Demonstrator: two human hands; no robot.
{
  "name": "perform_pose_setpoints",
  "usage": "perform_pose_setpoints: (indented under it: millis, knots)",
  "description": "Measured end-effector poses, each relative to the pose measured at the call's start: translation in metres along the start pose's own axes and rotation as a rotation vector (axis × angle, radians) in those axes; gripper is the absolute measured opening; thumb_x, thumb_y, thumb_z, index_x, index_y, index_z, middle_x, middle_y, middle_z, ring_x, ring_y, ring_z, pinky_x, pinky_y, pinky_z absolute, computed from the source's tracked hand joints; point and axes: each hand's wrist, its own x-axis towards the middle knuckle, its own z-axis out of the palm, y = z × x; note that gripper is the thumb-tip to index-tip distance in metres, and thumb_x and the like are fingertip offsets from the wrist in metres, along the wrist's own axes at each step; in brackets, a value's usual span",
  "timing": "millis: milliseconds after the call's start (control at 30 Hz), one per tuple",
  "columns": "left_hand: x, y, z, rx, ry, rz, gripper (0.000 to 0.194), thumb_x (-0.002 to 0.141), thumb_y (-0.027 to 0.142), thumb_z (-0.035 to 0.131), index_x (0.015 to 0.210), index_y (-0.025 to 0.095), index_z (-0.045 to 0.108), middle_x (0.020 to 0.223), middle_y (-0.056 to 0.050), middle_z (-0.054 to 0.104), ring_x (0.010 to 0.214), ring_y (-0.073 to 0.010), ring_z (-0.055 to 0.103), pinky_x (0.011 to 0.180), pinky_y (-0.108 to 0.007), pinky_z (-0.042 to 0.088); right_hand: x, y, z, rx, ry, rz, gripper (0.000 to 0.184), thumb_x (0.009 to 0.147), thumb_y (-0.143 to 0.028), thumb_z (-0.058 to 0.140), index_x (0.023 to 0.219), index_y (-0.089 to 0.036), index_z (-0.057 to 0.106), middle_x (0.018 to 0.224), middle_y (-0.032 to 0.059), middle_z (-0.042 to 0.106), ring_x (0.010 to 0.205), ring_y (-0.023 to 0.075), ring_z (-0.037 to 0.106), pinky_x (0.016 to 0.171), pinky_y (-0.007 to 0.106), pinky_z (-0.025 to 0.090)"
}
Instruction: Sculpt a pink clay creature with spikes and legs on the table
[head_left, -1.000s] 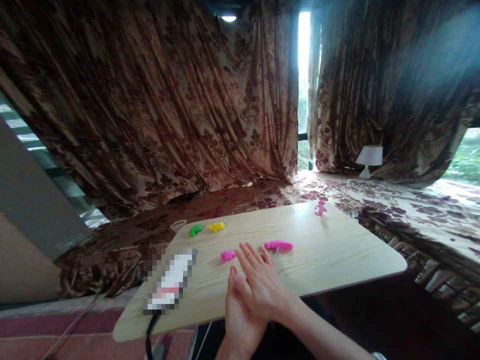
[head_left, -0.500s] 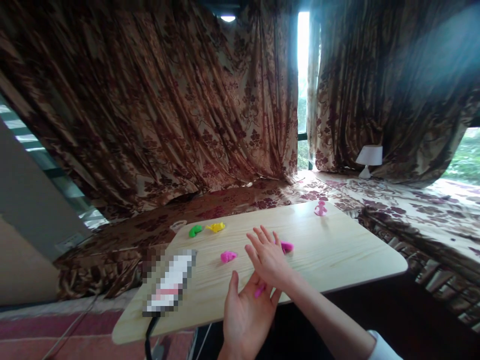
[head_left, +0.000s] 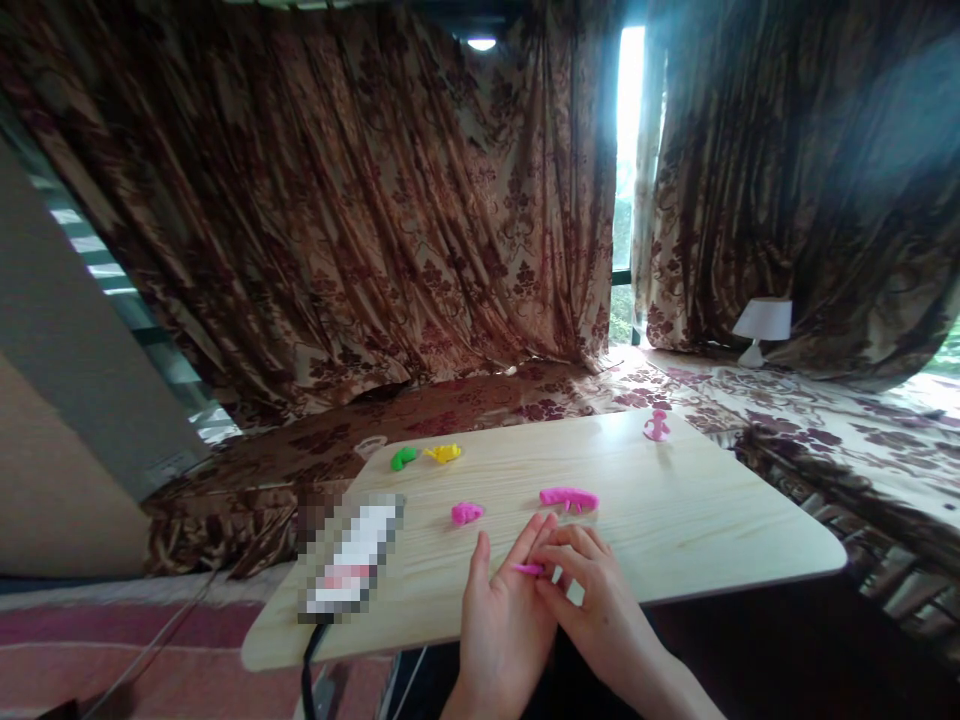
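My left hand [head_left: 504, 612] lies palm up at the table's near edge, its fingers stretched out and its thumb apart. A thin pink roll, apparently modelling clay [head_left: 528, 569], rests over the palm near the fingers. Bent over it from the right, my right hand [head_left: 589, 585] pinches the roll's right end between thumb and fingers, which hide that end. Just beyond the fingertips, a thicker pink clay piece [head_left: 570, 498] with small stubs underneath lies on the table. Farther left sits a pink lump [head_left: 467, 513].
The pale wooden table [head_left: 712, 515] also carries a green piece [head_left: 403, 458], a yellow piece [head_left: 444, 454] and a pink figure [head_left: 657, 426] at the far right. A blurred-out flat object [head_left: 352, 555] with a black cable lies left. A white lamp [head_left: 763, 320] stands beyond.
My right hand has gone from flat over the left palm to pinching the thin roll. The thicker pink piece is now uncovered. The view has shifted slightly left.
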Motion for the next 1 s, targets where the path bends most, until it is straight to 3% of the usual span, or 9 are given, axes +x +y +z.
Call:
perform_pose_setpoints:
  millis: [133,267,400,633,733,867,1000]
  knots:
    - [0.001,0.001,0.000,0.161,0.103,0.011,0.058,0.088,0.054,0.037,0.124,0.013,0.055,0.137,-0.012,0.048,0.128,-0.0274,0.040,0.104,-0.041,0.034,0.004,0.005,0.000,0.063,0.022,0.021,0.015,0.079,-0.011,0.063,0.086,-0.024,0.066,0.087,0.0013,0.064,0.087,0.0208,0.054,0.081,0.035,0.042]
    - [-0.004,-0.001,-0.004,0.576,0.336,0.260,0.037,0.079,0.042,0.060,0.105,0.017,0.067,0.119,-0.009,0.063,0.121,-0.0247,0.047,0.104,-0.035,0.032,0.001,0.009,-0.005,0.167,0.068,0.070,0.012,0.084,-0.012,0.058,0.086,-0.022,0.063,0.085,0.0010,0.064,0.083,0.0178,0.057,0.076,0.030,0.044]
    - [-0.008,-0.007,-0.004,0.898,0.385,0.393,0.025,0.068,0.032,0.073,0.088,0.016,0.071,0.093,-0.006,0.072,0.099,-0.0214,0.059,0.095,-0.029,0.037,-0.002,0.007,-0.008,0.187,0.076,0.068,0.011,0.085,-0.014,0.057,0.085,-0.022,0.064,0.082,0.0004,0.064,0.079,0.0166,0.059,0.073,0.028,0.044]
    - [-0.007,-0.011,0.001,0.907,0.421,0.399,0.020,0.067,0.032,0.074,0.079,0.016,0.071,0.079,-0.004,0.071,0.082,-0.0167,0.060,0.081,-0.024,0.043,-0.002,0.005,-0.010,0.156,0.080,0.065,0.016,0.082,-0.011,0.057,0.089,-0.022,0.066,0.083,0.0015,0.064,0.081,0.0175,0.059,0.075,0.029,0.045]
    - [-0.009,-0.011,0.002,0.899,0.401,0.371,0.019,0.069,0.031,0.072,0.080,0.016,0.071,0.080,-0.005,0.071,0.083,-0.0173,0.061,0.081,-0.025,0.043,-0.004,0.005,-0.011,0.218,0.102,0.061,0.017,0.081,-0.010,0.059,0.093,-0.022,0.063,0.086,0.0013,0.063,0.081,0.0168,0.059,0.075,0.028,0.046]
    - [-0.012,-0.009,0.000,0.846,0.386,0.341,0.023,0.070,0.032,0.071,0.087,0.016,0.071,0.087,-0.006,0.070,0.090,-0.0203,0.061,0.088,-0.031,0.042,-0.004,0.004,-0.015,0.256,0.083,0.069,0.010,0.084,-0.014,0.056,0.082,-0.021,0.062,0.081,0.0007,0.061,0.078,0.0162,0.059,0.072,0.028,0.046]
    - [-0.011,-0.007,-0.003,0.847,0.425,0.381,0.023,0.071,0.035,0.069,0.081,0.015,0.072,0.076,-0.005,0.067,0.084,-0.0209,0.060,0.088,-0.035,0.043,-0.003,0.003,-0.018,0.243,0.091,0.075,0.010,0.083,-0.012,0.057,0.082,-0.021,0.061,0.081,0.0005,0.060,0.079,0.0160,0.058,0.073,0.028,0.045]
